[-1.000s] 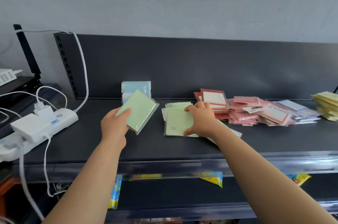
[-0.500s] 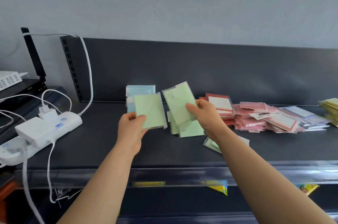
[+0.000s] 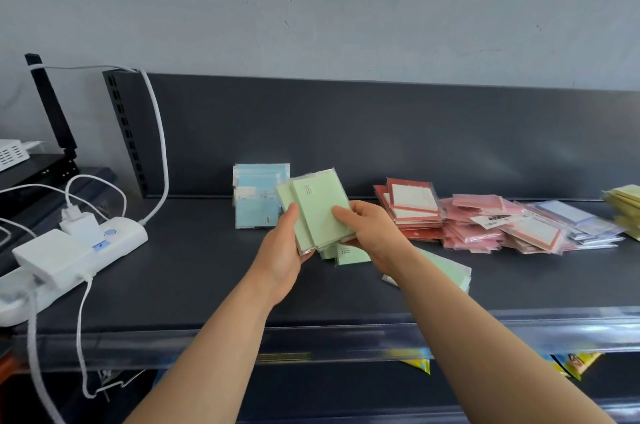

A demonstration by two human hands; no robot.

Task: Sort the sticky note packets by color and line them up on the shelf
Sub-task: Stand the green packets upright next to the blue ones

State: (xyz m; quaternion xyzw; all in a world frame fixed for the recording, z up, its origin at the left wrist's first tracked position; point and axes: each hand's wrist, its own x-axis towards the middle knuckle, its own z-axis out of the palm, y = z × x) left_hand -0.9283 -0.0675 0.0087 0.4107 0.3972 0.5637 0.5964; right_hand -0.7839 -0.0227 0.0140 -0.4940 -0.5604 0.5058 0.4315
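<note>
Both hands now grip the green packets together as one stack.

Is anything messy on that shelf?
Yes. The pink and red packets sprawl in a slanting heap, unlike the blue packets standing neatly upright. One green packet lies apart, nearer the front.
</note>
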